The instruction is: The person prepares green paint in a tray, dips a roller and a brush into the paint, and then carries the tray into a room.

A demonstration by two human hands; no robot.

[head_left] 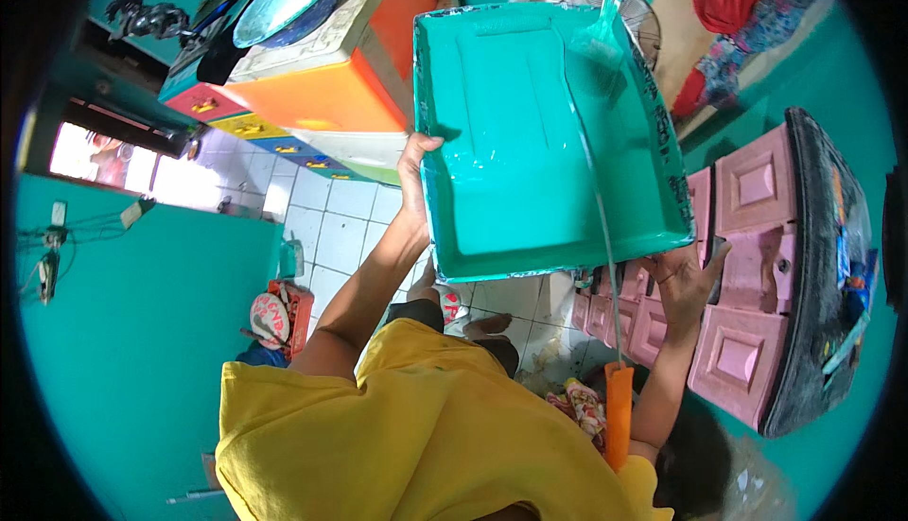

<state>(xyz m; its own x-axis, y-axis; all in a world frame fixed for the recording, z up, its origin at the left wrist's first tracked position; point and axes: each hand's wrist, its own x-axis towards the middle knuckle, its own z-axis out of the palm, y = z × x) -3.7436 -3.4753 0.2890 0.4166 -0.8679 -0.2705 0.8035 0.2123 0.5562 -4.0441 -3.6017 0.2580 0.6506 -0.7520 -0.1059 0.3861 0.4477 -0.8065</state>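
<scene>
A rectangular paint tray [515, 223] coated and filled with teal paint is held up in front of me. My left hand [416, 166] grips its left wall, thumb over the rim and fingers hidden beneath. At the near right corner, my right hand [686, 285] supports the tray from below, with some fingers hidden under it. A paint roller lies across the tray; its thin metal rod [596, 195] runs toward me, and its orange handle [618, 417] hangs over the near rim beside my right forearm. In the far right corner rests a paint-covered brush [602, 34].
An orange-sided cabinet [312, 91] with a paint-smeared basin [288, 6] on top stands at the far left. To the right is a pink drawer unit [742, 332] with a dark top. Behind the tray stands a fan [648, 25]. White tiles [331, 228] cover the floor.
</scene>
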